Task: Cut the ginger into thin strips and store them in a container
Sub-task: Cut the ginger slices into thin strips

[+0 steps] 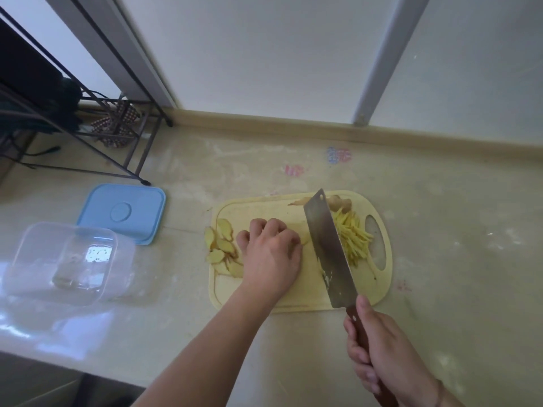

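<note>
At centre frame on the cutting board (299, 301), the left hand (271, 254) curls over what seems ginger slices beside the cleaver (327, 248) gripped by the right hand (379, 352), with cut strips (352, 236) piled right, uncut slices (221, 245) left, and the clear container (63, 259) unfilled.

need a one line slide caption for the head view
Right hand slicing ginger with a steel cleaver on a pale yellow cutting board; left hand steadies ginger, cut yellow strips piled alongside.
</note>
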`<state>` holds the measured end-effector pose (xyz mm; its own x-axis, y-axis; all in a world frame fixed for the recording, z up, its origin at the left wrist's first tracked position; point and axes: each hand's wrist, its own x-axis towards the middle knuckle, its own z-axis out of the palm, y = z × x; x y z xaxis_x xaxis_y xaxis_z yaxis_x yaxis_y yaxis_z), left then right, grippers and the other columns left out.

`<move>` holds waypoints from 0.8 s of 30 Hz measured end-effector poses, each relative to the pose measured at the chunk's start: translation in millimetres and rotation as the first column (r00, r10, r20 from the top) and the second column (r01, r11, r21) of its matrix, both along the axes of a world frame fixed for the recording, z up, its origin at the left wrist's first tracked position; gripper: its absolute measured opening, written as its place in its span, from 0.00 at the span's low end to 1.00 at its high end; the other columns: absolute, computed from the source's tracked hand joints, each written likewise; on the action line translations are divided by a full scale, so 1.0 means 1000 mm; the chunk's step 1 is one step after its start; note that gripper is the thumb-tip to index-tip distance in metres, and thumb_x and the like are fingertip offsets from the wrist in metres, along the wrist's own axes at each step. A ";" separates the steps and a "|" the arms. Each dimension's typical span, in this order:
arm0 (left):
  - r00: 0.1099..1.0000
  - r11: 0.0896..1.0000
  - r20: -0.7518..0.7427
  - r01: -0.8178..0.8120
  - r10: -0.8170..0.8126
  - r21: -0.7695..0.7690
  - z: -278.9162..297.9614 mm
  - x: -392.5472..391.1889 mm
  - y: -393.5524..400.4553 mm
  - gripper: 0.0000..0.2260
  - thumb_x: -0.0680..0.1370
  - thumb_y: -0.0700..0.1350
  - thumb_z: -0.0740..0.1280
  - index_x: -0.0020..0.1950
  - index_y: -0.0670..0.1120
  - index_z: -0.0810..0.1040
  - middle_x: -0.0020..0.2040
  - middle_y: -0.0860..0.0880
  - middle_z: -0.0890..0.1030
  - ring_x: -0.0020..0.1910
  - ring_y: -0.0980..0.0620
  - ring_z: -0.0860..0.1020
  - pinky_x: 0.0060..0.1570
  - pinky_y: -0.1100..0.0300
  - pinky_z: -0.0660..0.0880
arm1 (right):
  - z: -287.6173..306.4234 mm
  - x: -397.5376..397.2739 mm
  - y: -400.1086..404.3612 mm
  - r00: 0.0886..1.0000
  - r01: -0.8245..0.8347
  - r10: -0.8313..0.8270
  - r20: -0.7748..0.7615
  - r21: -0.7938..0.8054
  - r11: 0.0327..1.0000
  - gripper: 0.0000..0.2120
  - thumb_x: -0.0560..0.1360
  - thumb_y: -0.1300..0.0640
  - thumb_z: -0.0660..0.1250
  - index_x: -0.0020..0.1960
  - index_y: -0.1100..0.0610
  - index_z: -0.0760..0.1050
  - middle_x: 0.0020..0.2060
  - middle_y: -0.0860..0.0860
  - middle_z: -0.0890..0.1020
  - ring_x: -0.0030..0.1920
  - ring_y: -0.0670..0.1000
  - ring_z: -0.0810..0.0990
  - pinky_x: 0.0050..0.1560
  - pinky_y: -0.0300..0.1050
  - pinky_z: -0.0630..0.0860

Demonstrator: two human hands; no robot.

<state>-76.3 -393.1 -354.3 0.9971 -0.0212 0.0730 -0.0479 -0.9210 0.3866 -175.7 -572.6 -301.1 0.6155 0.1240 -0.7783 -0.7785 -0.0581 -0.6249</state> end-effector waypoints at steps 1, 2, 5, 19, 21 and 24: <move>0.999 1.000 -0.043 -0.007 0.007 -0.008 0.002 0.001 -0.001 0.05 0.74 0.51 0.74 0.47 0.52 0.85 0.50 0.55 0.79 0.58 0.46 0.71 0.48 0.56 0.49 | 0.000 0.000 0.000 1.000 -0.001 0.001 -0.004 0.002 1.000 0.30 0.74 0.31 0.55 0.40 0.60 0.66 0.25 0.54 0.65 0.21 0.49 0.60 0.23 0.36 0.60; 0.997 1.000 -0.074 -0.003 0.002 -0.014 0.003 0.002 -0.003 0.06 0.75 0.52 0.72 0.50 0.52 0.84 0.52 0.55 0.79 0.59 0.47 0.69 0.50 0.55 0.51 | 0.001 0.001 0.000 1.000 0.000 0.000 -0.009 0.007 1.000 0.30 0.74 0.31 0.55 0.40 0.60 0.66 0.25 0.54 0.64 0.21 0.49 0.60 0.23 0.36 0.61; 0.991 0.992 -0.065 0.118 -0.116 0.035 0.005 0.005 -0.006 0.03 0.73 0.48 0.74 0.45 0.50 0.85 0.46 0.54 0.80 0.54 0.45 0.72 0.49 0.52 0.55 | 0.001 0.000 0.000 0.999 0.028 -0.027 -0.031 0.042 0.999 0.30 0.74 0.31 0.55 0.40 0.60 0.67 0.25 0.54 0.64 0.20 0.49 0.60 0.22 0.36 0.61; 0.954 0.858 -0.100 0.298 -0.282 0.419 0.035 0.019 -0.005 0.11 0.78 0.43 0.60 0.51 0.47 0.82 0.49 0.49 0.81 0.56 0.45 0.74 0.59 0.48 0.56 | 0.009 0.004 -0.002 0.989 0.137 -0.129 -0.077 0.114 0.984 0.39 0.59 0.23 0.68 0.36 0.62 0.69 0.21 0.56 0.61 0.16 0.45 0.59 0.20 0.32 0.58; 0.992 0.985 -0.117 0.064 -0.045 0.160 0.033 0.019 0.016 0.09 0.78 0.47 0.63 0.50 0.49 0.83 0.54 0.52 0.81 0.59 0.47 0.71 0.55 0.50 0.55 | 0.009 0.004 -0.003 0.991 0.118 -0.110 -0.073 0.118 0.986 0.34 0.66 0.30 0.60 0.38 0.64 0.66 0.21 0.56 0.61 0.15 0.45 0.58 0.19 0.32 0.57; 0.924 0.964 -0.294 -0.263 0.246 -0.019 0.029 0.015 0.051 0.08 0.78 0.51 0.65 0.51 0.53 0.84 0.60 0.57 0.76 0.64 0.49 0.65 0.53 0.54 0.56 | 0.008 0.003 0.002 0.996 0.072 -0.065 -0.063 0.115 0.991 0.43 0.52 0.17 0.71 0.33 0.59 0.71 0.21 0.56 0.62 0.16 0.46 0.59 0.20 0.32 0.60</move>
<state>-60.8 -342.0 -325.3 0.9468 0.2322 -0.2229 0.3062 -0.8632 0.4014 -172.6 -570.3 -293.0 0.5793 0.1755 -0.7960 -0.8138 0.0678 -0.5772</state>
